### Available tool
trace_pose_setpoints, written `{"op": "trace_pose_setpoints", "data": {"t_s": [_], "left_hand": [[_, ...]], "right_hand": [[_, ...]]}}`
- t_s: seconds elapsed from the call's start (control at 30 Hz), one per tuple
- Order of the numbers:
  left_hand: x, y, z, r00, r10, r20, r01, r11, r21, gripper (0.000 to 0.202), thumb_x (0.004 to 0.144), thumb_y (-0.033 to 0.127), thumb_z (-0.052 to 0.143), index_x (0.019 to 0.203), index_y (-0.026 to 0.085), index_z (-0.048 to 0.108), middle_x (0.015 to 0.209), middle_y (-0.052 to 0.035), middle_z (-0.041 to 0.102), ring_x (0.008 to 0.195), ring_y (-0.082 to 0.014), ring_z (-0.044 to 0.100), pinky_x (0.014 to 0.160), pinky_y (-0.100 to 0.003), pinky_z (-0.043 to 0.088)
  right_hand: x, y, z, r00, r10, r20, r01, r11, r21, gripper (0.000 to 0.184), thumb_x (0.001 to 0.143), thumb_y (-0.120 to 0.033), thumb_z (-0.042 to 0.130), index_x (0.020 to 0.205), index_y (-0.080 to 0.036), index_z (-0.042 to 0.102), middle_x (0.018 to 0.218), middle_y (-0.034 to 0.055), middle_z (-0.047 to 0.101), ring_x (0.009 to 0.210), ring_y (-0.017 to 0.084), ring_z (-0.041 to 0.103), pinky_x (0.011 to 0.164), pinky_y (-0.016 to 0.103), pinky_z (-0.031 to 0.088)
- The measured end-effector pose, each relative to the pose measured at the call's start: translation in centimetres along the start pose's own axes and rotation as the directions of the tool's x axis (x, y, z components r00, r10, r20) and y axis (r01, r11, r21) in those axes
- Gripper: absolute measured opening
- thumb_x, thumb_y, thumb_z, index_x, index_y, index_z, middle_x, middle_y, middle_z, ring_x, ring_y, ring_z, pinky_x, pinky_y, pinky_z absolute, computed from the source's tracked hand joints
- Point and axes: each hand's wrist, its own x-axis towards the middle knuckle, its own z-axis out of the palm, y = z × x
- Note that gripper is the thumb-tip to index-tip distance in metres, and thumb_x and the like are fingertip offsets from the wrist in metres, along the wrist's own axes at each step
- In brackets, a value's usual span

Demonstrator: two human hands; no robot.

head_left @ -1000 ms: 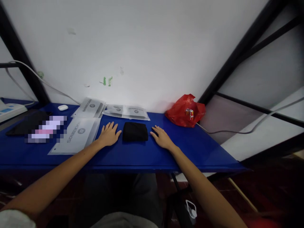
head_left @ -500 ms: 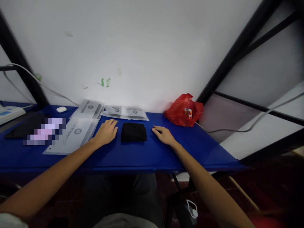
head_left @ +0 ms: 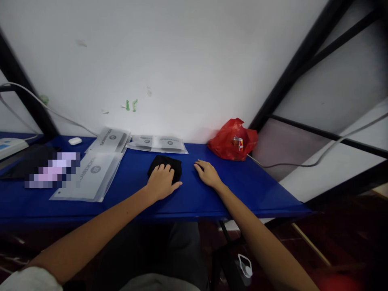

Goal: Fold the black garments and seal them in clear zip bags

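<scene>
A folded black cloth lies on the blue table, partly covered by my left hand. The fingers of that hand curl over the cloth's top, and its thumb sticks out to the right along the near side. My right hand rests on the tabletop a short way right of the cloth, not touching it. Its fingers are loosely bent with a gap at the tips, and nothing shows in them. To the left lie frosted plastic zip bags with printed lettering, and further bags lie against the wall.
A red plastic bag stands at the back right, beside a grey cable. On the left are a white earbud case, a pixelated item on dark material and a white device. Black metal bars frame the right side.
My left hand has moved right from beside the black cloth onto it; the cloth has become rumpled and slightly turned. My right hand stays in about the same place.
</scene>
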Motion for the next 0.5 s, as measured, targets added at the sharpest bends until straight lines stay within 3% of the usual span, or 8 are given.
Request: {"op": "trace_pose_setpoints", "data": {"t_s": [0.07, 0.23, 0.5], "left_hand": [[-0.1, -0.5, -0.2, 0.999, -0.045, 0.010, 0.045, 0.999, -0.001, 0.044, 0.086, 0.051, 0.050, 0.095, 0.010, 0.062, 0.097, -0.0146, 0.062, 0.093, -0.0288, 0.057, 0.081, -0.039, 0.044], [-0.3, -0.7, -0.4, 0.995, -0.093, 0.030, 0.093, 0.996, 0.005, 0.023, 0.087, 0.025, 0.045, 0.097, 0.010, 0.060, 0.093, -0.0150, 0.063, 0.093, -0.0275, 0.058, 0.078, -0.037, 0.045], [0.3, 2.0, 0.1, 0.992, -0.105, 0.066, 0.104, 0.995, 0.008, 0.024, 0.088, 0.013, 0.039, 0.098, 0.011, 0.061, 0.100, -0.0175, 0.064, 0.096, -0.0287, 0.059, 0.079, -0.041, 0.045]], "right_hand": [[0.0, 0.0, 0.0, 1.000, 0.008, 0.002, -0.008, 1.000, 0.007, 0.037, 0.092, -0.036, 0.044, 0.114, -0.015, 0.066, 0.125, 0.0145, 0.062, 0.121, 0.025, 0.053, 0.104, 0.042, 0.039], [0.0, 0.0, 0.0, 1.000, 0.019, 0.009, -0.019, 1.000, 0.020, 0.038, 0.093, -0.038, 0.043, 0.114, -0.016, 0.066, 0.125, 0.0138, 0.061, 0.122, 0.025, 0.052, 0.104, 0.042, 0.039], [0.0, 0.2, 0.1, 1.000, 0.020, 0.005, -0.020, 0.999, 0.028, 0.037, 0.092, -0.038, 0.043, 0.113, -0.018, 0.066, 0.125, 0.0133, 0.061, 0.122, 0.025, 0.052, 0.103, 0.043, 0.039]]}}
